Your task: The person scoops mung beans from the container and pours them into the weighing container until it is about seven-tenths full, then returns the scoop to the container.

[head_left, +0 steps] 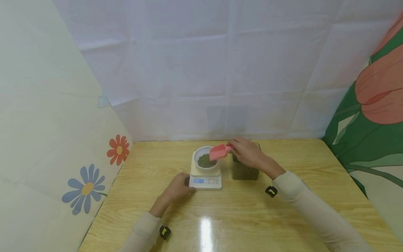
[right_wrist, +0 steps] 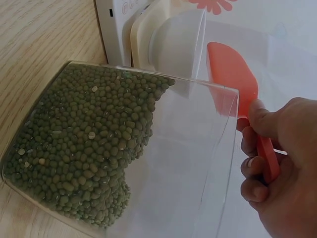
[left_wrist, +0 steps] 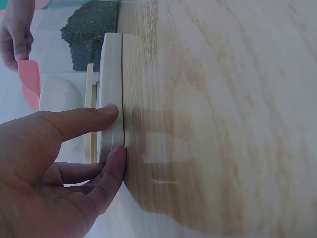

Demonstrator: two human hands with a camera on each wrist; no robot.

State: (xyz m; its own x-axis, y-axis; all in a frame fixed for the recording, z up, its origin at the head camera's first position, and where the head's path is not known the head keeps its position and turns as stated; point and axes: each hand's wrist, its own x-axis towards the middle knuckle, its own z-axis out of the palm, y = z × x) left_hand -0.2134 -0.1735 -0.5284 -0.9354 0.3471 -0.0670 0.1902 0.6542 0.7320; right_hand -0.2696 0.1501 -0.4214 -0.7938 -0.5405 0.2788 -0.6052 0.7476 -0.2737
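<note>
Standing beside the scale (head_left: 206, 182) — container (right_wrist: 190, 144) of beans (right_wrist: 89, 144)

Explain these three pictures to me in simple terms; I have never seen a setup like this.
There is no machine doing the work, only a person's two bare hands. The wide picture comes from a camera on the head, looking forward and down. The two close ones come from cameras on the wrists, so they look tipped sideways.

On the light wood-grain table sits a flat white kitchen scale bearing a round white bowl with small green beans inside. To its right stands a clear, straight-sided container, partly filled with similar beans.

The left hand holds the scale's left side. The right hand grips a pinkish-red scoop at the bowl.
</note>
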